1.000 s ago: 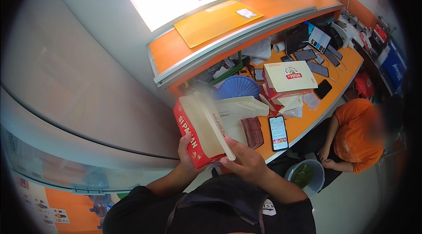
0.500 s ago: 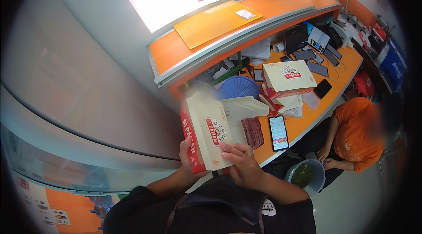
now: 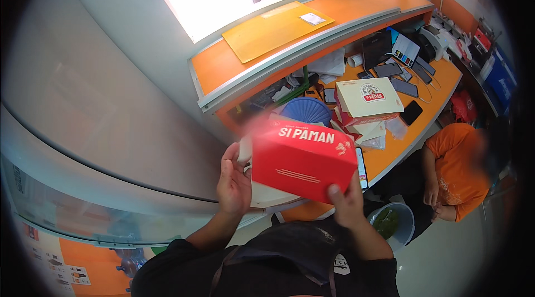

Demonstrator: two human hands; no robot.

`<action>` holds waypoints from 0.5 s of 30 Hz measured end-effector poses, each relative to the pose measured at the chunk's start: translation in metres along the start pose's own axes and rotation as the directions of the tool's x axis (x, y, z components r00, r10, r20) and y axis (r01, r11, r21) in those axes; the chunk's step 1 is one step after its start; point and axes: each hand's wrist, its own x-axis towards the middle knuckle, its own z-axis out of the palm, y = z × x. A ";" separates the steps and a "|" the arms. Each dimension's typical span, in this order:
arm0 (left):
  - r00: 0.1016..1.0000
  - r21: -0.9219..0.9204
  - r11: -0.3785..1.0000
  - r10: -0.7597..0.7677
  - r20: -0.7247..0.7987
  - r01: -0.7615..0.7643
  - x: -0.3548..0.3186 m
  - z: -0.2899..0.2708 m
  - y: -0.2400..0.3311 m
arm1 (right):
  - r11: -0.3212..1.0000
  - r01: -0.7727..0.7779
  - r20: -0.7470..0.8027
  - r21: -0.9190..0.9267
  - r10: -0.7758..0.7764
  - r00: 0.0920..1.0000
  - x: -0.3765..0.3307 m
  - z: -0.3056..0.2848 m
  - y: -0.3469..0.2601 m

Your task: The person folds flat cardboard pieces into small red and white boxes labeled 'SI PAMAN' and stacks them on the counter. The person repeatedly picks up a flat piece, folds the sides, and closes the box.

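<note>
A red cardboard food box (image 3: 301,158) with white print is held up in front of me, one red side facing up. My right hand (image 3: 348,203) grips its lower right corner, thumb on the red face and fingers mostly hidden beneath. At the box's left end my left hand (image 3: 234,185) is open, palm toward the box, its fingertips beside a pale flap (image 3: 246,148). Whether they touch the flap I cannot tell. The box covers most of a phone (image 3: 363,167) with a lit screen on the orange table (image 3: 397,155).
A second, closed cream-topped box (image 3: 370,97) stands on the table, with a blue ribbed round item (image 3: 305,110) to its left. Several phones and a black phone (image 3: 411,112) lie beyond. At right a person in an orange shirt (image 3: 457,171) sits by a pail (image 3: 394,227) with green contents.
The box has turned from its cream lid to a red side and moved right. My right hand has shifted to its lower right corner; my left hand has loosened from its side.
</note>
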 end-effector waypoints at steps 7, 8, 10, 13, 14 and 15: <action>0.865 0.187 0.956 0.109 0.490 -0.226 -0.001 -0.019 0.020 | 0.917 -0.268 0.045 0.297 0.267 0.963 -0.017 -0.031 0.008; 0.820 0.196 0.942 0.120 0.559 -0.271 0.003 -0.022 0.020 | 0.912 -0.268 0.039 0.310 0.269 0.962 -0.017 -0.029 0.005; 0.745 0.247 0.886 0.148 0.651 -0.392 0.010 -0.023 0.021 | 0.908 -0.268 0.054 0.321 0.264 0.963 -0.017 -0.031 0.004; 0.833 0.340 0.874 0.120 0.540 -0.347 0.007 -0.038 0.009 | 0.913 -0.263 0.119 0.312 0.237 0.964 -0.021 -0.037 0.008; 0.885 0.365 0.885 0.100 0.454 -0.287 0.005 -0.039 0.005 | 0.917 -0.257 0.135 0.304 0.226 0.965 -0.024 -0.038 0.010; 0.928 0.350 0.910 0.089 0.362 -0.224 0.003 -0.037 0.000 | 0.921 -0.251 0.151 0.297 0.214 0.965 -0.026 -0.040 0.012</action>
